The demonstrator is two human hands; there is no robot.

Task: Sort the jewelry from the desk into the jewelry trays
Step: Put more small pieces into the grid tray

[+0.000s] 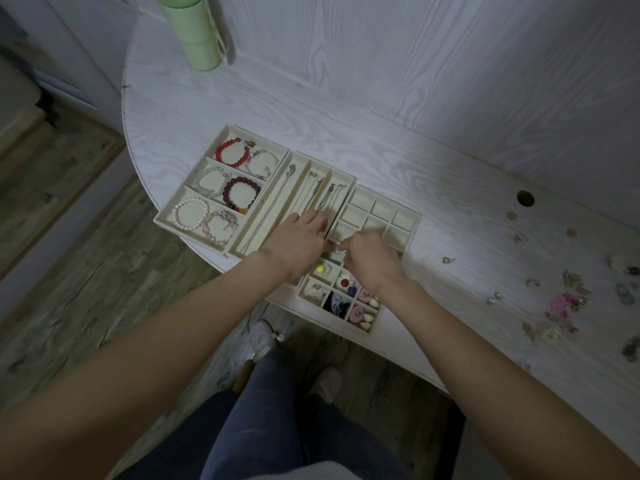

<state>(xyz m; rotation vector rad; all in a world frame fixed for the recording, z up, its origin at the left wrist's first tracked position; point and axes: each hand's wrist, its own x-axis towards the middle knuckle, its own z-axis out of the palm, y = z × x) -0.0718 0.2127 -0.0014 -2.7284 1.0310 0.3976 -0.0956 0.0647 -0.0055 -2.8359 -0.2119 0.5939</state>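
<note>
My left hand [298, 237] lies flat, fingers straight, on the cream long-slot necklace tray [313, 174]; my right hand [372, 256] is curled, pinching something tiny over the cream grid tray [405, 216]. Loose jewelry [564, 303] is scattered well to the right on the white woodgrain counter [450, 161], wood floor [69, 237] below.

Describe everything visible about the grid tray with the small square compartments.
The grid tray is cream, velvety-looking, and lies flat on the white desk right of the necklace tray. Its far cells look empty; near cells hold small colourful pieces. The right hand hovers over its middle, fingers curled, and hides some cells.
</note>
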